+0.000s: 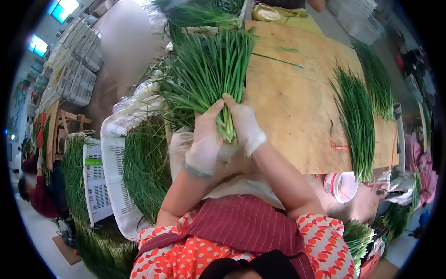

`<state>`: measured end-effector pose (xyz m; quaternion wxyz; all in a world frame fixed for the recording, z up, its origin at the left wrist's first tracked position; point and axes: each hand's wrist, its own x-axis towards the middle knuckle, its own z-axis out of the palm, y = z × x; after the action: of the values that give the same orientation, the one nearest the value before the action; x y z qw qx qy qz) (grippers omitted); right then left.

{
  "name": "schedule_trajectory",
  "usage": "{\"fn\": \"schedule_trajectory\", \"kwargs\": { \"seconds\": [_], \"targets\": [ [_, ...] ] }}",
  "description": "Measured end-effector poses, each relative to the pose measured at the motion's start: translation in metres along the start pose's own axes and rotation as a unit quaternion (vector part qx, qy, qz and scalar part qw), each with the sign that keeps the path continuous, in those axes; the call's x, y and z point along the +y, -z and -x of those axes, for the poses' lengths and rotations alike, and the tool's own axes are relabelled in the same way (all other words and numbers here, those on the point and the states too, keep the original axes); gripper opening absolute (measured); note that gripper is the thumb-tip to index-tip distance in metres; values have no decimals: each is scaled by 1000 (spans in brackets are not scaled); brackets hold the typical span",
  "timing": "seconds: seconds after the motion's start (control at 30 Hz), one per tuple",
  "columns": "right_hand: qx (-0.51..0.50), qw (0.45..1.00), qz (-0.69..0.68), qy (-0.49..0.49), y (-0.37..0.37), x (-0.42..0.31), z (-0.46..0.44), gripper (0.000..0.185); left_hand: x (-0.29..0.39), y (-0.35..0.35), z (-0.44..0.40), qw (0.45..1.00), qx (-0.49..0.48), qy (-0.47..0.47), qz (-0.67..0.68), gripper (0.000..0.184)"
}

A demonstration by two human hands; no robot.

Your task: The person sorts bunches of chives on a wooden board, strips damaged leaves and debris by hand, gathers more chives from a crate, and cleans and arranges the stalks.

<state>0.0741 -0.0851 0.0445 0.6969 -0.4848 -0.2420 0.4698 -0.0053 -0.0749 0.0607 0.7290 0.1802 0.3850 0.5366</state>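
Observation:
Both my hands wear pale thin gloves and are closed around one bunch of garlic chives. Its green leaves fan out away from me, while the pale stem ends point down toward my body. My left hand wraps the left side of the stems, and my right hand grips the right side. The two thumbs nearly meet on top of the stems. The bunch is over the left edge of the wooden board. Fingers under the stems are hidden.
Two chive bundles lie at the board's right side, near a red tie. A white crate of chives stands at my left. A round tub sits below the board. Another person is far left.

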Motion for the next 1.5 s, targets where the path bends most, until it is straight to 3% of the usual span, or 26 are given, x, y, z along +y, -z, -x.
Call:
{"fn": "schedule_trajectory", "kwargs": {
  "seconds": [0.03,0.07,0.13,0.2,0.27,0.3,0.33,0.4,0.43,0.67,0.73,0.87,0.93,0.97,1.0,1.03,1.07,1.13,1.17,1.23,1.3,1.33,1.37,1.43,1.47,1.5],
  "targets": [
    [-9,992,-61,-108,-1,23,-23,40,-12,26,-33,999,7,32,-10,20],
    [-15,991,-64,-112,-7,38,-37,40,-9,39,-49,999,13,26,-12,20],
    [9,960,54,-275,-15,55,-63,39,3,38,-65,981,81,177,28,20],
    [19,969,125,-211,-22,55,-65,39,8,35,-58,984,60,155,67,18],
    [-48,995,-40,-74,-31,24,-45,40,-1,27,-61,996,46,-26,67,17],
    [-26,985,-47,-161,-34,21,-47,44,4,29,-68,997,73,6,12,19],
    [-27,984,-59,-165,-42,23,-42,44,12,38,-66,997,76,2,0,19],
    [-2,984,80,-157,-38,18,-51,49,11,30,-69,991,72,101,58,21],
    [-22,991,114,-71,-36,10,-45,52,12,23,-59,995,33,64,64,24],
    [-25,995,67,64,7,-59,-1,50,1,-49,14,992,-95,-83,10,44],
    [70,991,48,105,29,-68,10,45,-19,-62,21,990,-125,-52,-26,43],
    [130,983,-71,105,81,-39,-3,40,-61,-69,-5,973,-187,-54,-126,41],
    [163,986,32,-28,86,-33,-13,41,-62,-63,-19,967,-198,97,-129,39],
    [182,972,110,-101,70,-39,-10,41,-55,-52,-26,970,-154,127,-138,35],
    [143,971,187,-30,70,-18,-23,36,-47,-42,-31,971,-110,156,-144,32],
    [119,972,199,-36,55,-12,-31,37,-38,-38,-38,970,20,170,-170,21],
    [94,972,211,-41,39,-7,-39,38,-50,-12,-69,982,16,172,-82,16],
    [52,919,387,-56,3,-6,-56,43,-7,-6,-64,982,42,162,-86,13],
    [0,959,276,-65,-5,12,-71,46,5,2,-71,985,41,151,-67,14],
    [-24,966,256,-28,-31,14,-75,42,20,4,-74,989,37,133,-47,15],
    [-43,979,201,10,-36,13,-77,40,27,2,-65,999,-2,-30,-27,21],
    [-50,983,174,5,-32,12,-72,41,28,0,-51,999,5,-29,-28,21],
    [-29,982,186,5,-26,11,-65,55,27,-7,-35,1000,5,-19,-21,23],
    [-17,988,136,71,-8,-16,-46,52,11,-23,-22,999,-44,-18,16,27],
    [-23,993,85,76,3,-35,-28,51,-2,-35,-6,992,-77,-95,21,31],
    [-15,994,88,69,14,-49,-7,51,-11,-38,8,994,-93,-47,29,32]
  ]
}}
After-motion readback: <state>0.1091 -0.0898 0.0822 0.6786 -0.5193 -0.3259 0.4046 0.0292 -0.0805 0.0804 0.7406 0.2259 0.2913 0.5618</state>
